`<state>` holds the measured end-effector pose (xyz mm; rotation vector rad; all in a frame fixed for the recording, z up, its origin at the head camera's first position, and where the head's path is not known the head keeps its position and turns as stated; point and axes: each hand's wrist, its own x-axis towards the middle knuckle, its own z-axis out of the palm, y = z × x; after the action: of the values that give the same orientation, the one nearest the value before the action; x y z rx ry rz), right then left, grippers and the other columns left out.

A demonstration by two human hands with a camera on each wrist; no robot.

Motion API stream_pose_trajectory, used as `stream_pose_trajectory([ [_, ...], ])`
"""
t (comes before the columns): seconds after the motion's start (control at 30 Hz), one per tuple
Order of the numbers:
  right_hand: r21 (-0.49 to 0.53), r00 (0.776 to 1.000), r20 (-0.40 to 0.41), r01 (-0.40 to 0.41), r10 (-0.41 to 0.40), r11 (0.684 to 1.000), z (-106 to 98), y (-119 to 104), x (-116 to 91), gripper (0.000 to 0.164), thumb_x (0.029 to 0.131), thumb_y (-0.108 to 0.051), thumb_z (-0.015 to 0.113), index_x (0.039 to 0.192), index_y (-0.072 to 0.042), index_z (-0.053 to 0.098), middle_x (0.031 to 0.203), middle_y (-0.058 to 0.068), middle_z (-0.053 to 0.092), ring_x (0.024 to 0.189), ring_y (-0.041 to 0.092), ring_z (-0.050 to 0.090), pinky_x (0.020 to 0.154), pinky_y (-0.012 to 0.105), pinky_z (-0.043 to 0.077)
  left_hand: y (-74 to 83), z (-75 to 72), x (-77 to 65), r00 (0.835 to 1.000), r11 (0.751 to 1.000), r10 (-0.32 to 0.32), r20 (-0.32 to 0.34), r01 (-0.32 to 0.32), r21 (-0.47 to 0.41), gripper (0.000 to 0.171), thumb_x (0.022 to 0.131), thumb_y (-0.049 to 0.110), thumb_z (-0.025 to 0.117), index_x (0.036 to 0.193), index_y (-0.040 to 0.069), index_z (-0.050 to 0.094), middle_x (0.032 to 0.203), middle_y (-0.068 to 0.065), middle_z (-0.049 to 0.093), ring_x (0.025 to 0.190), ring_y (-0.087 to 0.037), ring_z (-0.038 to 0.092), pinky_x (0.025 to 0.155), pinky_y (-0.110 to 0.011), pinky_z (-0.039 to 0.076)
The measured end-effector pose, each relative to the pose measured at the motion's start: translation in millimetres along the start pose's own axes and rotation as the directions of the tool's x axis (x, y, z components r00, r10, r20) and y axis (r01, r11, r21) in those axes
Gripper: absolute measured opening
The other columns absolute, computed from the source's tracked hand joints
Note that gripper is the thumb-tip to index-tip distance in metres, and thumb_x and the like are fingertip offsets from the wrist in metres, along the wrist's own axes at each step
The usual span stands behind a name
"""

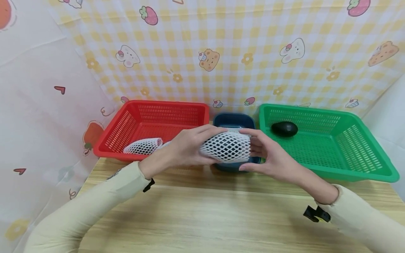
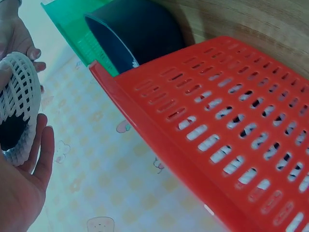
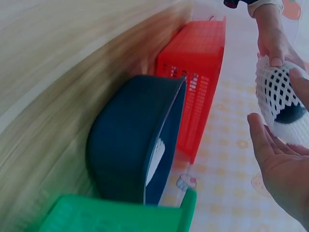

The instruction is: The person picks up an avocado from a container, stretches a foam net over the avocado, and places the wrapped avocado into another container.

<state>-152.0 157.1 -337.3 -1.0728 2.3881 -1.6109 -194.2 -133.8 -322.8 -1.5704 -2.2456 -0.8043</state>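
Observation:
A dark fruit (image 3: 289,113) sits in a white foam net sleeve (image 1: 226,147), held up over the navy blue bin. My left hand (image 1: 186,146) grips the sleeve's left end. Around its right end curves my right hand (image 1: 269,151), upper finger on the net, thumb just below it. Through the mesh the fruit shows dark, and its end is bare at the sleeve's opening in both wrist views. More white net sleeves (image 1: 143,146) lie in the red basket (image 1: 174,103), partly hidden by my left arm. A black, glossy, oval fruit (image 1: 284,129) without a net lies in the green basket (image 1: 329,111).
Between the two baskets stands the navy blue bin (image 3: 130,135), with a piece of white net (image 3: 155,159) inside. All stand on a wooden table (image 1: 202,218) in front of a yellow checked curtain (image 1: 190,35).

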Motion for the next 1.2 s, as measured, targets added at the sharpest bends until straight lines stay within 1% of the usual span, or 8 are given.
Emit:
stream_pose_trajectory([
  [0.13, -0.103, 1.0, 0.0, -0.029, 0.029, 0.994, -10.5, 1.2, -7.8, 0.082, 0.08, 0.0, 0.085, 0.15, -0.007, 0.042, 0.13, 0.01, 0.06, 0.111, 0.024, 0.065, 0.088, 0.034, 0.055, -2.5, -4.2, -4.1, 1.0, 1.0, -0.025, 0.012, 0.025, 0.007, 0.082, 0.074, 0.027, 0.094, 0.142, 0.011, 0.051, 0.132, -0.007, 0.058, 0.115, -0.015, 0.056, 0.086, -0.029, 0.055],
  [0.23, -0.195, 0.998, -0.005, -0.062, 0.062, 0.979, -19.8, 2.9, -13.5, 0.073, 0.083, -0.008, 0.085, 0.145, -0.007, 0.047, 0.126, 0.007, 0.064, 0.11, 0.021, 0.066, 0.087, 0.033, 0.055, -3.9, -7.8, -7.2, 0.999, 0.999, -0.049, 0.022, 0.049, 0.001, 0.083, 0.075, 0.027, 0.093, 0.143, 0.012, 0.05, 0.134, -0.005, 0.057, 0.116, -0.014, 0.055, 0.086, -0.03, 0.055],
  [0.43, -0.351, 0.993, -0.041, -0.115, 0.108, 0.929, -36.5, 9.6, -27.7, 0.06, 0.082, -0.017, 0.088, 0.133, -0.009, 0.057, 0.118, 0.002, 0.068, 0.104, 0.017, 0.068, 0.085, 0.031, 0.055, -6.6, -15.6, -12.9, 0.994, 0.994, -0.104, 0.025, 0.105, -0.04, 0.085, 0.073, 0.022, 0.094, 0.145, 0.013, 0.05, 0.135, -0.003, 0.056, 0.119, -0.014, 0.053, 0.085, -0.03, 0.055],
  [0.6, -0.446, 0.985, -0.06, -0.171, 0.162, 0.878, -45.1, 14.5, -36.6, 0.056, 0.081, -0.024, 0.088, 0.127, -0.006, 0.061, 0.113, 0.004, 0.07, 0.099, 0.019, 0.069, 0.083, 0.033, 0.056, -9.3, -21.0, -17.9, 0.991, 0.99, -0.132, 0.033, 0.133, -0.041, 0.086, 0.072, 0.02, 0.095, 0.145, 0.014, 0.05, 0.136, -0.002, 0.056, 0.119, -0.013, 0.052, 0.087, -0.032, 0.055],
  [0.77, -0.485, 0.973, -0.061, -0.225, 0.224, 0.845, -50.8, 17.9, -41.4, 0.052, 0.081, -0.027, 0.089, 0.121, -0.004, 0.065, 0.109, 0.005, 0.069, 0.094, 0.019, 0.069, 0.08, 0.034, 0.057, -11.6, -25.1, -22.4, 0.986, 0.985, -0.162, 0.035, 0.164, -0.049, 0.086, 0.071, 0.019, 0.095, 0.145, 0.015, 0.051, 0.135, 0.0, 0.056, 0.119, -0.013, 0.052, 0.088, -0.034, 0.054],
  [0.97, -0.506, 0.969, 0.004, -0.211, 0.247, 0.836, -53.0, 21.9, -41.6, 0.037, 0.085, -0.028, 0.085, 0.111, -0.006, 0.07, 0.104, 0.0, 0.07, 0.092, 0.018, 0.069, 0.078, 0.034, 0.057, -14.2, -33.8, -26.4, 0.975, 0.975, -0.217, 0.038, 0.218, -0.04, 0.087, 0.068, 0.016, 0.096, 0.142, 0.015, 0.051, 0.134, 0.0, 0.056, 0.118, -0.014, 0.052, 0.086, -0.036, 0.055],
  [1.07, -0.528, 0.971, 0.028, -0.186, 0.236, 0.828, -53.5, 22.5, -40.7, 0.023, 0.089, -0.02, 0.082, 0.106, -0.007, 0.074, 0.099, -0.003, 0.071, 0.087, 0.014, 0.07, 0.073, 0.032, 0.058, -16.1, -40.4, -27.5, 0.962, 0.962, -0.268, 0.048, 0.27, -0.046, 0.086, 0.069, 0.018, 0.096, 0.142, 0.015, 0.051, 0.134, 0.001, 0.056, 0.116, -0.014, 0.052, 0.086, -0.036, 0.055],
  [1.2, -0.541, 0.974, 0.046, -0.163, 0.222, 0.825, -54.7, 23.2, -39.3, 0.011, 0.091, -0.01, 0.078, 0.101, -0.007, 0.076, 0.091, -0.007, 0.071, 0.079, 0.007, 0.069, 0.067, 0.027, 0.056, -23.5, -47.6, -30.7, 0.936, 0.937, -0.344, 0.068, 0.347, -0.044, 0.082, 0.071, 0.022, 0.094, 0.141, 0.016, 0.051, 0.132, 0.003, 0.056, 0.114, -0.014, 0.053, 0.087, -0.037, 0.054],
])
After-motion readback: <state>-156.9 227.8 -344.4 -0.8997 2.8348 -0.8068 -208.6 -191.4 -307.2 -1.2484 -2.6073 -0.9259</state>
